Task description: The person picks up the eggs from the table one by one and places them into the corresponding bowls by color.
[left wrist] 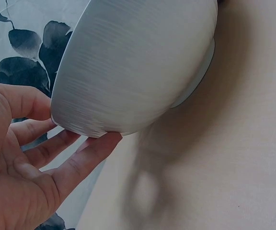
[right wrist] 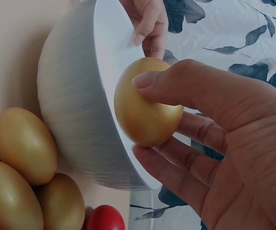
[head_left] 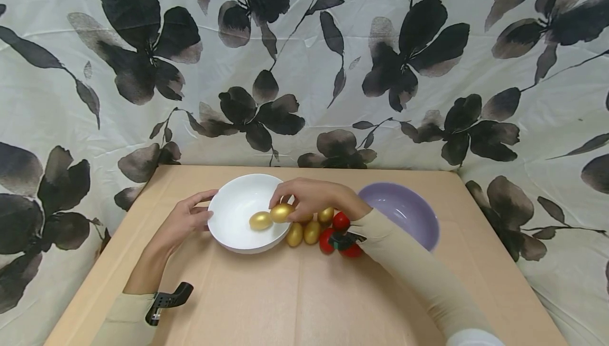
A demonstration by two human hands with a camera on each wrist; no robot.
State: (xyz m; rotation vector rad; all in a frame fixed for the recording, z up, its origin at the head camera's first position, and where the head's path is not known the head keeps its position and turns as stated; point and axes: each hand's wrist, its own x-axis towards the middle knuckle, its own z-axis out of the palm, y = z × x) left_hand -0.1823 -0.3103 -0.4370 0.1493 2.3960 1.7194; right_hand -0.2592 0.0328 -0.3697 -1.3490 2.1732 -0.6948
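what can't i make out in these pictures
Head: part of the purple bowl, behind the right sleeve.
Head: the count of golden eggs beside the white bowl, some partly behind the right hand.
Left wrist: the white bowl's inside, hidden by its outer wall.
Right wrist: the lower end of a red thing, cut off by the bottom edge.

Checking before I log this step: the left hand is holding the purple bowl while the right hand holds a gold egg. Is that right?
Not quite: the left hand is holding the white bowl, not the purple bowl, as the head view shows. The right hand does hold a gold egg.
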